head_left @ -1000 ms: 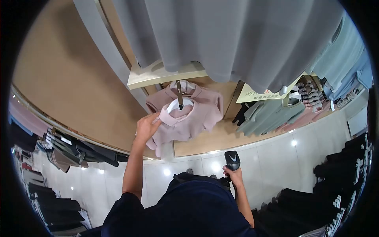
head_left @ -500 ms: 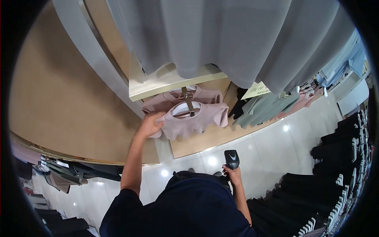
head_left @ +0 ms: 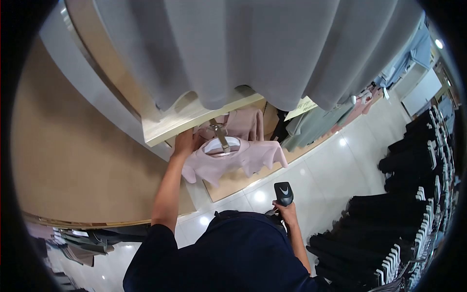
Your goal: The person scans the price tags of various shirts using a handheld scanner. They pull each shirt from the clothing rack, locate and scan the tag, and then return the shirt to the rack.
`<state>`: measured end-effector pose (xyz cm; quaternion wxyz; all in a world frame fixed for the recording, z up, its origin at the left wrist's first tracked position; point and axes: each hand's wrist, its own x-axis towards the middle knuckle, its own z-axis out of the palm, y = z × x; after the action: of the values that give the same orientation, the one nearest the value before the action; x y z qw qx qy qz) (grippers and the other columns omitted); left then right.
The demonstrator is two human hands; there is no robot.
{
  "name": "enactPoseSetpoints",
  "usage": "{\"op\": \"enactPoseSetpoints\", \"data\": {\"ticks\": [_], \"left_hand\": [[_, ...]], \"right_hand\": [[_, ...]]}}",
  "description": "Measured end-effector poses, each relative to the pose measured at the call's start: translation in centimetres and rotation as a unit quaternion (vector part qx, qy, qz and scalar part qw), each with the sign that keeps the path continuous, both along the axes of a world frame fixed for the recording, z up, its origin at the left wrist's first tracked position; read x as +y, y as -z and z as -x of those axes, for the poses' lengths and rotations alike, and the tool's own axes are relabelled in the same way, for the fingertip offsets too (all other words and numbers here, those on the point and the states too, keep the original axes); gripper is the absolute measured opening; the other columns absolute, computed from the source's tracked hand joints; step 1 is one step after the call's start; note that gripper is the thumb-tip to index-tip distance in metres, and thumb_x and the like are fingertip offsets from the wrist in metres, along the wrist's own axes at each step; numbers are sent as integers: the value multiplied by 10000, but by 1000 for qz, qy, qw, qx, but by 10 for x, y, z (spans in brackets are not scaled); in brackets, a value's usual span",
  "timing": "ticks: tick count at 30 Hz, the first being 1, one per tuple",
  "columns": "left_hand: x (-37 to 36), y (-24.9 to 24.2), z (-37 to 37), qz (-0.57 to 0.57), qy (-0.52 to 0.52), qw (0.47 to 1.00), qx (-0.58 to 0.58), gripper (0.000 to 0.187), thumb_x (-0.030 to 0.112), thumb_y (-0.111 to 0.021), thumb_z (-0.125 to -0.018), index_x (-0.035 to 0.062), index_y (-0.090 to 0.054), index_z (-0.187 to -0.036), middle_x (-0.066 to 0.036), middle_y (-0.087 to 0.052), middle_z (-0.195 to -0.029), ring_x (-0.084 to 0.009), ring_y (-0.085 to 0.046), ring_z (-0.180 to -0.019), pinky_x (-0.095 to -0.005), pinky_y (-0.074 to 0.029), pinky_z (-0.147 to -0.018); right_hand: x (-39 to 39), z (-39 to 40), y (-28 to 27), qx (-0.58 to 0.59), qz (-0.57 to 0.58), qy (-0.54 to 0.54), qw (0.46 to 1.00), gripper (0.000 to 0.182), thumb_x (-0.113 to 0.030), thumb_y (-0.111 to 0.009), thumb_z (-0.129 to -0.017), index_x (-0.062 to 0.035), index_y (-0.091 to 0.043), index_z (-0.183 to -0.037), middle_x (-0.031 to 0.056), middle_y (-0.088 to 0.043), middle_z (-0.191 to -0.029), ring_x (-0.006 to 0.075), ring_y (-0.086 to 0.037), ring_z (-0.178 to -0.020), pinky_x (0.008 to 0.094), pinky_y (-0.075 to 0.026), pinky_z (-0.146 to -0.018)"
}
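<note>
My right hand [head_left: 286, 212] grips a black handheld barcode scanner [head_left: 283, 192] by its handle, low and to the right of my body. My left hand [head_left: 184, 144] reaches in under the edge of a wooden shelf [head_left: 194, 119], beside the left shoulder of a pink top [head_left: 228, 163]. Its fingers are largely hidden among the clothes. The pink top hangs frontmost on a white hanger [head_left: 214, 145], from a metal display arm [head_left: 220, 136]. Right behind it hangs a second pink garment [head_left: 248, 121].
Long grey garments [head_left: 233, 44] hang over the shelf, close to my head. Pale green clothes [head_left: 316, 129] and a yellow sign [head_left: 301, 108] are to the right. Black trousers [head_left: 384, 219] hang on racks at the lower right. A wooden panel [head_left: 82, 160] stands on the left.
My left hand has moved off the front top's shoulder and in behind it, toward the rear garment. The front top has separated more from the one behind. The scanner stays in my right hand.
</note>
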<state>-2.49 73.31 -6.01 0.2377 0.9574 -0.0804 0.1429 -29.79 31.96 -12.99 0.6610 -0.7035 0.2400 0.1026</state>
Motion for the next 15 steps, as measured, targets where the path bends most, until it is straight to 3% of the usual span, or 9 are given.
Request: {"op": "enactPoseSetpoints", "data": {"ticks": [4, 7, 10, 13, 15], "left_hand": [[-7, 3, -1, 2, -14, 998, 69, 501, 284, -606, -960, 67, -469, -1390, -235, -692, -1052, -431, -668, -969, -482, -526, -813], [-5, 4, -3, 98, 7, 992, 84, 460, 336, -642, -934, 34, -551, -1269, -265, -669, -1031, -460, -635, -968, -516, -505, -797], [-6, -2, -5, 108, 20, 993, 51, 453, 329, -648, -925, 26, -566, -1251, -263, -668, -1023, -451, -640, -942, -504, -503, -804], [-19, -18, -6, 68, 1, 998, 5, 394, 278, -678, -900, 16, -613, -1187, -257, -664, -1006, -433, -637, -950, -485, -496, -834], [-21, -27, -14, 6, 65, 997, -36, 416, 249, -655, -912, 31, -582, -1259, -247, -660, -1083, -428, -626, -1020, -480, -497, -854]], "right_hand": [[-4, 7, 5, -1, 12, 22, 1000, 195, -172, -799, -809, -10, -717, -883, 57, -678, -706, 138, -628, -598, 278, -477, -558], [-8, 7, 0, 9, 18, 27, 999, 208, -179, -804, -808, -7, -718, -887, 58, -677, -705, 141, -624, -593, 281, -479, -557], [-11, 9, 4, -2, 30, 31, 999, 227, -185, -818, -810, -9, -686, -864, 59, -675, -708, 135, -621, -594, 287, -482, -560], [-12, 12, 3, -8, 12, 47, 999, 242, -190, -826, -811, -12, -667, -850, 58, -675, -710, 129, -619, -596, 287, -483, -562], [-13, 14, 5, -7, 10, 45, 999, 224, -184, -814, -817, -9, -684, -869, 58, -674, -709, 130, -621, -596, 283, -484, -559]]}}
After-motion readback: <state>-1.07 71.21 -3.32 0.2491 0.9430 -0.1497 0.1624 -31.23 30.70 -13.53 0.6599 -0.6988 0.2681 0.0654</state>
